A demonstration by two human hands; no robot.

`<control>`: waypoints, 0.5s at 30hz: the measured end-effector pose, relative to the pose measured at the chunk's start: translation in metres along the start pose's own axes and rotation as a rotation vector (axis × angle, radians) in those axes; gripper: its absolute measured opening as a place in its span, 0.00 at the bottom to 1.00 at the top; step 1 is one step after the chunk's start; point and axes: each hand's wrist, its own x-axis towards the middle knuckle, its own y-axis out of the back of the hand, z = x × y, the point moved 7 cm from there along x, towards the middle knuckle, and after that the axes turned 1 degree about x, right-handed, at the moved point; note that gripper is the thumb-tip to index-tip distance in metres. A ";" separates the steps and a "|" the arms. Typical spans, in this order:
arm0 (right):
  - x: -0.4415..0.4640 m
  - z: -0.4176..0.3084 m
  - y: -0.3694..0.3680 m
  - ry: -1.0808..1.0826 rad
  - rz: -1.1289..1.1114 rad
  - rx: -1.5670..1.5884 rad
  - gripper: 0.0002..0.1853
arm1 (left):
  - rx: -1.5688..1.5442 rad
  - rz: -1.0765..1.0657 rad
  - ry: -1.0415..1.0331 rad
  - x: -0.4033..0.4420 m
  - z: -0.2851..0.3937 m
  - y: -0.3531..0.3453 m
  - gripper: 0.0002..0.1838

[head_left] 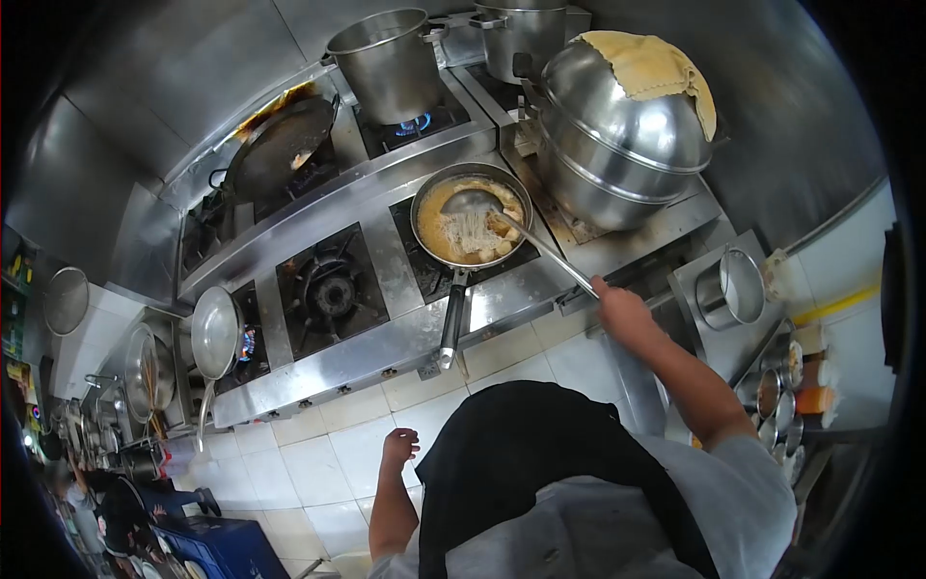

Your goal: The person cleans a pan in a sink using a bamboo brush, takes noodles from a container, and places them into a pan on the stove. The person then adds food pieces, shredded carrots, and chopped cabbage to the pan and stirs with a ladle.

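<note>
Stove: the steel range (395, 362) runs across the view, bearing most of the cookware.
Domed vessel: a big, round steel vessel (627, 125), its contents hidden beneath the domed cover; a yellow cloth (641, 66) drapes over the top.
Stockpot: the tall open stockpot (391, 72) stands over a lit blue flame (415, 124); its inner wall shows, but what it contains cannot be made out.
Wok: a dark, blackened wok (275, 154) leans at the back left, with a small bright patch inside, food or glare, unclear which.
Rear pot: another steel pot (526, 43) sits between the stockpot and the domed vessel, contents hidden.
Soup pan: the long-handled pan (454, 314) rests on a front burner, holding cloudy orange-brown liquid (439, 232), a clump of pale strands (473, 234) and pale chunks along the right side.
Left pan: a shallow metal pan (214, 333) lies at the front left, its handle over the stove's edge, a lit flame just beside it.
Small pot: a steel pot (730, 289) sits on the right-hand counter.
Ladle: its bowl (472, 201) is in the soup pan, touching the food, its shaft slanting out over the rim.
Right hand: the fist (627, 314) is closed around the ladle's handle end.
Left hand: empty (401, 445), fingers loosely curled and partly open, over the floor, nearest the soup pan's handle.
</note>
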 end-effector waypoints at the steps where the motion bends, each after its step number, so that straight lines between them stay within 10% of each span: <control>1: 0.000 0.006 0.001 0.008 -0.010 -0.004 0.14 | -0.008 0.004 0.010 0.006 -0.015 -0.002 0.10; 4: 0.011 0.009 0.015 0.108 -0.002 -0.003 0.16 | 0.473 -0.078 -0.236 0.009 -0.018 -0.005 0.11; 7: 0.008 0.015 0.025 0.113 0.068 0.020 0.17 | 0.071 0.026 0.194 -0.006 -0.047 0.007 0.15; 9: 0.010 0.019 0.027 0.097 0.095 0.136 0.18 | 0.165 -0.008 0.080 0.010 -0.077 0.022 0.19; 11: 0.021 0.015 0.010 0.227 0.090 0.303 0.18 | 1.429 0.021 -0.473 0.004 -0.061 0.015 0.27; 14: 0.025 -0.038 0.020 -0.057 -0.303 0.691 0.20 | 1.317 0.186 -0.534 -0.021 -0.061 0.029 0.20; 15: 0.025 -0.057 0.019 -0.045 -0.397 0.840 0.20 | 0.763 0.223 -0.234 -0.015 -0.082 0.044 0.20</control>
